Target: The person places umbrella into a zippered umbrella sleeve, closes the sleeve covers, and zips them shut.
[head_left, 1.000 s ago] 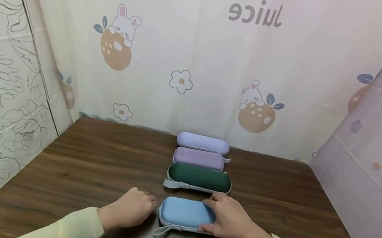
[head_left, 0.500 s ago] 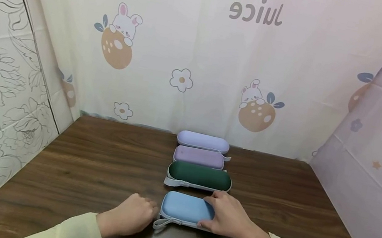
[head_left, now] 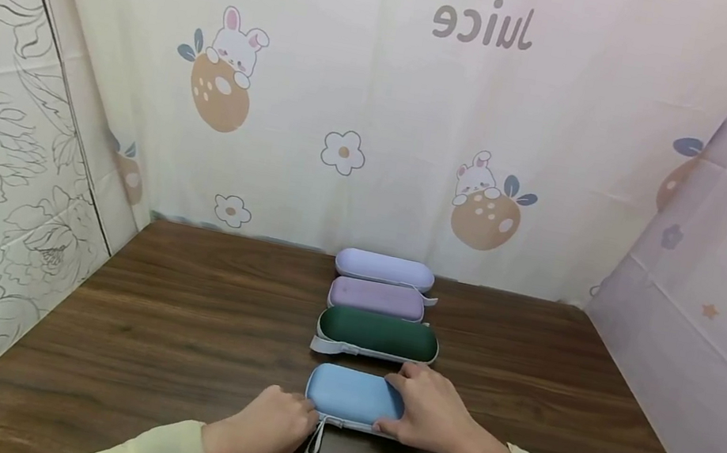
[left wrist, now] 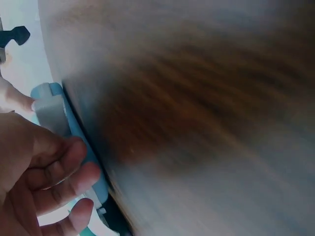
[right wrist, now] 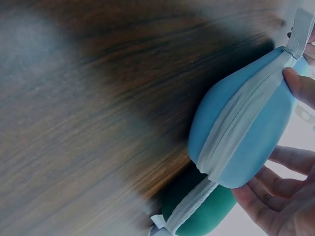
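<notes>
A light blue zip glasses case [head_left: 355,396] lies lengthwise on the table in the head view. My right hand [head_left: 430,410] grips its right end, thumb on the near side and fingers on the far side; the right wrist view shows this thumb [right wrist: 298,86] by the grey zip band. At the left end, my left hand [head_left: 271,426] has its fingers curled against the near corner, its thumb hidden. In the left wrist view the left fingers [left wrist: 61,177] bend over the blue case [left wrist: 81,132]. A grey wrist strap [head_left: 314,440] hangs toward the near side.
Behind the blue case, a dark green case [head_left: 377,334], a purple case [head_left: 376,298] and a lavender case [head_left: 385,269] lie in a row toward the back curtain [head_left: 283,189]. All are on the dark wooden table [head_left: 198,311].
The blue case has moved slightly away from me, with my right hand on it. My left hand has moved right onto its left end, and the strap has swung round toward me.
</notes>
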{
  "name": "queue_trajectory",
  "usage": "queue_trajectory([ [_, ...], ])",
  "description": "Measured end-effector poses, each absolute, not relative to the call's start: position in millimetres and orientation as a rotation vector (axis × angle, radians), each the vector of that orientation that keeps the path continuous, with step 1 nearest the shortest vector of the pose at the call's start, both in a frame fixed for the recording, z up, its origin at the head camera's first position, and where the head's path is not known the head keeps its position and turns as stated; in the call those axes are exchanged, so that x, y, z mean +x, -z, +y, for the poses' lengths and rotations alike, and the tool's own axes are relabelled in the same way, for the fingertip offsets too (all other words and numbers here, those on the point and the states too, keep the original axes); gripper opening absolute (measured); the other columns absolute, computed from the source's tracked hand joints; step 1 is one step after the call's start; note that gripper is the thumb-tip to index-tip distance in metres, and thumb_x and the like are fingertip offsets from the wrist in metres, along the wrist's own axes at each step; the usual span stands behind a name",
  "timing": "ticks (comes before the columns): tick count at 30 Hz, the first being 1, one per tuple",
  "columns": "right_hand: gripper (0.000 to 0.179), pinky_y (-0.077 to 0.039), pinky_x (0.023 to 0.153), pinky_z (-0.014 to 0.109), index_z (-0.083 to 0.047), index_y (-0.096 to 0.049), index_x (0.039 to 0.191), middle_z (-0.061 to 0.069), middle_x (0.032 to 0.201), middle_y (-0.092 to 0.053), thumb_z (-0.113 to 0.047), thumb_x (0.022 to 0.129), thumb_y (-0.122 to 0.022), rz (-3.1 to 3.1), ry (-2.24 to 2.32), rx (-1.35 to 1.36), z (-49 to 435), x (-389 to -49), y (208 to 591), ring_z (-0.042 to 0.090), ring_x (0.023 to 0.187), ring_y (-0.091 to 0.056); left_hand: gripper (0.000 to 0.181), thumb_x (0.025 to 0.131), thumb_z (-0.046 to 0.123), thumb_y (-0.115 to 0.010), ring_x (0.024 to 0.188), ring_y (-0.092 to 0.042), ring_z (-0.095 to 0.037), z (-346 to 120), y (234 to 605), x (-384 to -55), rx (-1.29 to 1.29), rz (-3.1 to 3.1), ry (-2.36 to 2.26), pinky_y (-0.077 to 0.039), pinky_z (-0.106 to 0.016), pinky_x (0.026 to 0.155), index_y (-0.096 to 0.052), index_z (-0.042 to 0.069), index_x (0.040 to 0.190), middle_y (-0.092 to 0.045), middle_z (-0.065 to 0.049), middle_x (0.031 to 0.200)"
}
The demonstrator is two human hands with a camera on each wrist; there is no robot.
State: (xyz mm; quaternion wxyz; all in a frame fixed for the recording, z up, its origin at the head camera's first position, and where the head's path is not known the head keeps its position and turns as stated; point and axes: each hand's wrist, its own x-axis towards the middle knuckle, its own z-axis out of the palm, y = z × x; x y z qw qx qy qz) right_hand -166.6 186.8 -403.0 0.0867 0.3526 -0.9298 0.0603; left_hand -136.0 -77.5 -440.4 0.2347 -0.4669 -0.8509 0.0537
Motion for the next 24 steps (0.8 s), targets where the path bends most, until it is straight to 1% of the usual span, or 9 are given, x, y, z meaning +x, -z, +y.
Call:
queue_trajectory([
  [4,0.061,-0.049,0.070,0.032,-0.004,-0.069,0.112,0.002,0.096,-0.059,-0.052,0.075,-0.076,-2.769,-0.207,1.047,190.5,-164.1,404.2,0.014,0.084,-0.055,0.028,0.081,0.030,-0.072,0.055,-0.051,-0.010,-88.0,439.7,-144.1,-1.224,-2.323,-0.043,-0.024,-0.025,0.039,-0.053,0.020,0.062,-0.052,0.009,0.063],
  [6,0.063,-0.049,0.075,0.035,-0.005,-0.067,0.116,0.002,0.103,-0.059,-0.053,0.075,-0.075,-2.792,-0.233,1.041,195.4,-162.1,404.1,0.015,0.090,-0.056,0.029,0.082,0.037,-0.071,0.058,-0.052,-0.012,-94.8,438.3,-150.2,-1.175,-2.358,0.030,-0.028,-0.026,0.041,-0.055,0.020,0.065,-0.053,0.008,0.065],
  [7,0.065,-0.049,0.076,0.036,-0.006,-0.065,0.119,0.002,0.106,-0.059,-0.053,0.075,-0.075,-2.812,-0.250,1.029,198.7,-161.0,403.8,0.016,0.093,-0.056,0.029,0.082,0.041,-0.071,0.061,-0.054,-0.013,-98.0,437.5,-153.4,-1.146,-2.378,0.056,-0.033,-0.026,0.042,-0.059,0.019,0.068,-0.055,0.007,0.067],
  [9,0.068,-0.049,0.077,0.039,-0.006,-0.063,0.122,0.003,0.110,-0.058,-0.052,0.074,-0.076,-2.853,-0.293,0.997,205.9,-158.6,402.4,0.018,0.096,-0.056,0.032,0.079,0.046,-0.072,0.067,-0.057,-0.017,-103.1,437.0,-159.0,-1.090,-2.419,0.097,-0.041,-0.029,0.045,-0.065,0.015,0.079,-0.061,0.004,0.075],
  [11,0.071,-0.050,0.076,0.039,-0.007,-0.061,0.124,0.003,0.111,-0.058,-0.051,0.072,-0.079,-2.894,-0.343,0.948,214.1,-156.5,402.5,0.018,0.095,-0.057,0.045,0.076,0.050,-0.074,0.076,-0.061,-0.019,-104.5,437.8,-162.6,-1.055,-2.469,0.131,-0.047,-0.033,0.050,-0.068,0.010,0.096,-0.066,0.001,0.085],
  [13,0.073,-0.050,0.073,0.038,-0.006,-0.060,0.124,0.003,0.111,-0.058,-0.051,0.070,-0.080,-2.922,-0.396,0.910,220.3,-155.3,403.1,0.017,0.094,-0.058,0.059,0.074,0.051,-0.075,0.083,-0.063,-0.021,-103.7,439.0,-164.4,-1.045,-2.493,0.156,-0.051,-0.036,0.056,-0.066,0.005,0.110,-0.069,-0.003,0.096],
  [15,0.074,-0.050,0.073,0.038,-0.006,-0.060,0.123,0.003,0.111,-0.058,-0.053,0.070,-0.079,-2.934,-0.443,0.894,224.2,-155.3,404.4,0.016,0.093,-0.059,0.066,0.072,0.052,-0.076,0.087,-0.064,-0.021,-101.5,440.4,-165.0,-1.049,-2.503,0.184,-0.052,-0.036,0.060,-0.064,0.003,0.117,-0.069,-0.004,0.100],
  [19,0.073,-0.051,0.074,0.037,-0.005,-0.061,0.122,0.004,0.111,-0.060,-0.054,0.071,-0.078,-2.928,-0.494,0.889,227.4,-156.8,407.9,0.017,0.094,-0.060,0.067,0.073,0.051,-0.076,0.087,-0.064,-0.019,-95.4,441.5,-166.9,-1.066,-2.485,0.200,-0.052,-0.034,0.062,-0.065,0.002,0.117,-0.069,-0.004,0.100],
  [24,0.070,-0.051,0.074,0.037,-0.004,-0.063,0.121,0.006,0.110,-0.060,-0.048,0.070,-0.081,-2.899,-0.480,0.880,229.3,-160.6,410.4,0.017,0.093,-0.060,0.065,0.074,0.052,-0.075,0.083,-0.064,-0.018,-90.9,441.7,-171.7,-1.059,-2.480,0.190,-0.052,-0.034,0.061,-0.066,0.002,0.115,-0.069,-0.003,0.098],
])
